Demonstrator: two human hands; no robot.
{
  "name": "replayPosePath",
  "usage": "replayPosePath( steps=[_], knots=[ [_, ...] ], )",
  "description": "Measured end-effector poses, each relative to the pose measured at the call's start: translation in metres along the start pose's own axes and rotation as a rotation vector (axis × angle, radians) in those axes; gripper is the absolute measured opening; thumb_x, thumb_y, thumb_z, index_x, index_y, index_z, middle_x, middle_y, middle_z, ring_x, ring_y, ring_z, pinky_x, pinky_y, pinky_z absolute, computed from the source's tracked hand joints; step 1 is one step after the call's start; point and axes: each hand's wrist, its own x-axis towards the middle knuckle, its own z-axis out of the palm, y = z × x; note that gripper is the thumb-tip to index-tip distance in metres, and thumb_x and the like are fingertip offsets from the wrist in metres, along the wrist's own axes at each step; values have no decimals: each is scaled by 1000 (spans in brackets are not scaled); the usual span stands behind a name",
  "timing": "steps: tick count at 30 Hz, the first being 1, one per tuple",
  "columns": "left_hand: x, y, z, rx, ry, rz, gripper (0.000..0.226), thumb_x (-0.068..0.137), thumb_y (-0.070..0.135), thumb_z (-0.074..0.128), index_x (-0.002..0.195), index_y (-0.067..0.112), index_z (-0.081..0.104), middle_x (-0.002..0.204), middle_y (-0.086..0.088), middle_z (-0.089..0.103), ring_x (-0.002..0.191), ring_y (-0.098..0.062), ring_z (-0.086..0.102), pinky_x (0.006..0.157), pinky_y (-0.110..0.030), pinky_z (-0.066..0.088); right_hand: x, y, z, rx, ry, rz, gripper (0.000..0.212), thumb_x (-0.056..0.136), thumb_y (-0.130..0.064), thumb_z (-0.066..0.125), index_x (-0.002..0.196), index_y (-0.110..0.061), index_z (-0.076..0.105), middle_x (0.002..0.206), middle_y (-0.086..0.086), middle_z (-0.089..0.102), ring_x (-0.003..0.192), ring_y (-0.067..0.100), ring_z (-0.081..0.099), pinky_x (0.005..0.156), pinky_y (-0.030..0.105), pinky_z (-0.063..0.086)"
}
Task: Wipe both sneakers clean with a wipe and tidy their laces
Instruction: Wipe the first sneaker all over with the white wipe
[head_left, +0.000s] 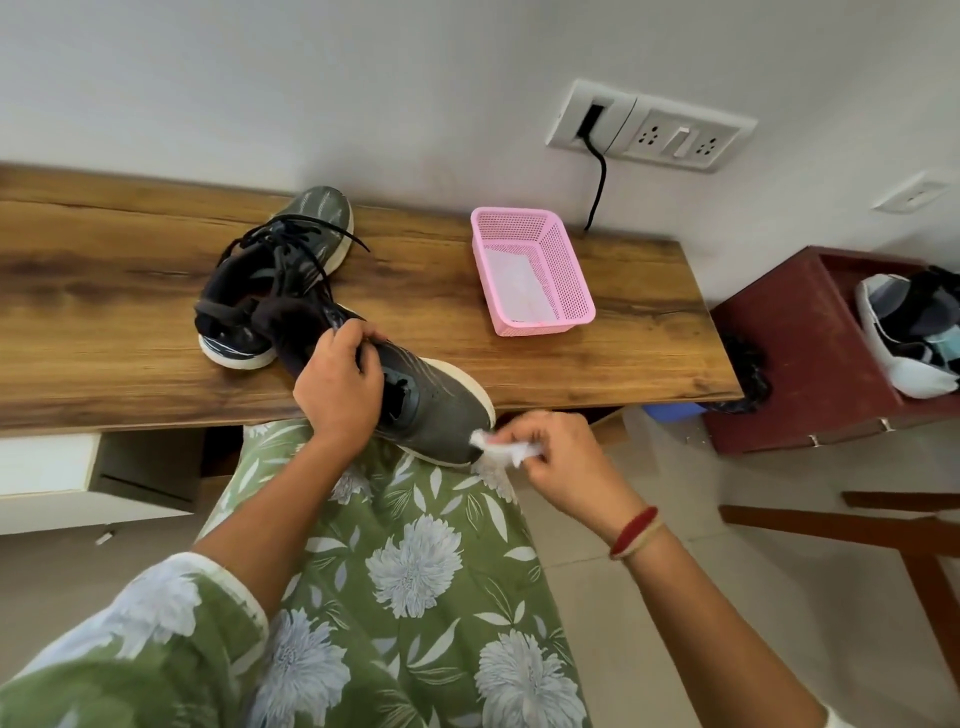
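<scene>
Sneaker (436, 410) gripped by left hand (337, 379), laces (336, 323) mostly hidden beneath it, right hand (550, 452) pinching crumpled wipe (501, 448) at toe

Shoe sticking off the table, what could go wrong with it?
1. The shoe has its toe past the table edge, and only the left hand grips it, so a hard rub with the wipe in the right hand might push it off.
2. The other shoe has loose laces close by, and they could snag or get dragged.
</scene>
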Motion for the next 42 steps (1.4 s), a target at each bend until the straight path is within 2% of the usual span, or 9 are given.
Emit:
replayPosePath(
  steps=[4,11,14,19,21,25,32,38,42],
  knots=[
    [1,-1,1,2,-9,6,20,91,15,47,94,24,64,88,0,61,75,-22,59,55,-33,40,25,-7,-17,193,262,103,34,82,8,55,103,-13,72,96,-4,68,69,-1,53,55,4,38],
    [1,3,-1,63,-51,-1,18,93,17,46,96,24,62,92,-1,60,75,-24,59,56,-33,40,26,-14,22,-96,190,84,36,89,-1,52,120,-17,62,125,1,56,121,18,47,108,28,34],
    [1,3,2,80,-45,-4,17,93,17,46,95,24,62,91,-1,59,75,-25,58,55,-32,38,-10,-9,32,25,278,59,38,85,2,55,116,-16,65,111,-6,58,103,13,56,94,32,49],
    [2,6,2,77,-44,5,17,93,17,45,95,22,61,91,-2,59,75,-26,58,56,-31,35,-17,-9,26,282,393,81,38,82,10,56,107,-16,69,101,-1,62,69,-3,54,60,11,47],
    [3,7,1,85,-49,6,18,93,17,44,95,23,61,93,-2,60,76,-26,59,57,-32,37,6,-11,21,235,529,118,40,81,13,53,109,-11,68,104,4,63,70,-2,52,68,11,48],
    [3,8,1,106,-77,10,17,93,18,44,95,23,60,94,-2,61,77,-26,59,57,-31,36,17,-17,37,0,368,141,41,86,7,49,118,-14,64,122,2,58,112,17,49,107,31,35],
    [9,15,1,145,-94,19,18,97,21,40,101,19,58,97,-7,63,81,-30,60,59,-34,39,-33,-10,55,157,325,88,42,80,10,55,107,-19,70,97,-11,59,82,1,53,75,17,45],
    [30,-11,-35,311,-545,493,79,82,74,42,144,28,27,117,-7,61,106,-27,59,86,-43,47,-46,5,33,489,616,184,44,78,16,53,105,-15,71,98,-5,68,87,1,62,73,5,46],
    [49,-29,-49,741,-668,859,82,87,51,58,150,37,9,116,-5,53,110,-25,54,97,-37,36,-56,9,34,545,575,215,48,77,17,53,99,-22,71,96,-4,71,86,-3,63,71,6,46]
  ],
)
